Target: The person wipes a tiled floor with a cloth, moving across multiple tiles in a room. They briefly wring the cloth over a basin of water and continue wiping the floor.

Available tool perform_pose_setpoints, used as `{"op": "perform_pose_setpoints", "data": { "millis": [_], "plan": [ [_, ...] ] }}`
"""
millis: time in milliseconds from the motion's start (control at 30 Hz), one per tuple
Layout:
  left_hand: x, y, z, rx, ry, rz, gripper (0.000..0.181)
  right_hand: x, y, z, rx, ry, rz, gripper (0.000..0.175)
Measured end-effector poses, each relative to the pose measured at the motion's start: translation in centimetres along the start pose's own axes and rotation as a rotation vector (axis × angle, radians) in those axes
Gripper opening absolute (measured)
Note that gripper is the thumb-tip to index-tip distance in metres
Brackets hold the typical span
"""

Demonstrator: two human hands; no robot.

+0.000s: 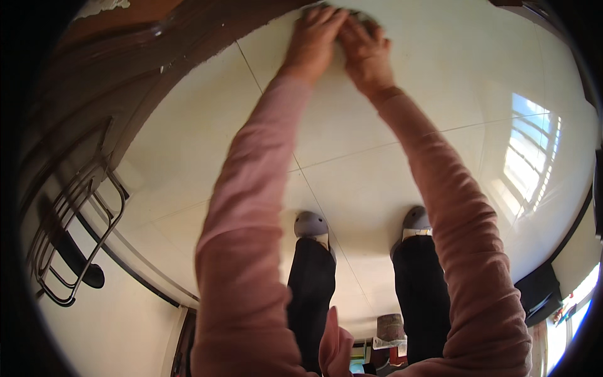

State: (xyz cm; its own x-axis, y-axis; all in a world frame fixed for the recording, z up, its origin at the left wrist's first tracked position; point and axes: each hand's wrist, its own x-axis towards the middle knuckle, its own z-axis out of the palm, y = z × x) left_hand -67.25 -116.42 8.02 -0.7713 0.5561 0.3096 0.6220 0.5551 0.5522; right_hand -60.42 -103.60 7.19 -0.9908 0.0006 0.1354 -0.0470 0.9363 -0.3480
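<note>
Both arms, in pink sleeves, stretch out to the top edge of the view. My left hand [314, 40] and my right hand [368, 56] are close together there, with their fingertips meeting. Their fingers close over a dark object [363, 18], mostly covered by the hands and blurred, so its kind cannot be told. Pale floor tiles [348, 141] with thin dark joints lie beneath the arms. Two feet in grey shoes [311, 224] stand apart on the tiles, under black trousers [311, 278].
Dark brown wooden furniture [141, 89] runs along the upper left. A metal tube frame [101, 231] hangs at the left, with a dark rounded bar [80, 259] by it. Behind the feet stands a brownish cylindrical thing [390, 327]. A black item [539, 292] is at the lower right.
</note>
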Motion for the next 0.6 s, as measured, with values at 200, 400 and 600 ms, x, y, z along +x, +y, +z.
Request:
{"op": "perform_pose_setpoints", "data": {
  "millis": [200, 400, 600],
  "plan": [
    [-17.7, 3.1, -7.8, 0.104, -0.148, -0.360, 0.055, -12.0, -12.2, 0.6, 0.378, -0.396, -0.066, 0.071],
    [-24.8, 5.4, -8.5, 0.109, -0.197, -0.577, 0.054, -17.8, -15.6, 1.1, 0.386, -0.561, -0.090, 0.073],
    [-25.1, 5.1, -8.1, 0.154, -0.120, -0.541, 0.056, -17.5, -15.0, 1.6, 0.419, -0.395, -0.163, 0.070]
  ]
}}
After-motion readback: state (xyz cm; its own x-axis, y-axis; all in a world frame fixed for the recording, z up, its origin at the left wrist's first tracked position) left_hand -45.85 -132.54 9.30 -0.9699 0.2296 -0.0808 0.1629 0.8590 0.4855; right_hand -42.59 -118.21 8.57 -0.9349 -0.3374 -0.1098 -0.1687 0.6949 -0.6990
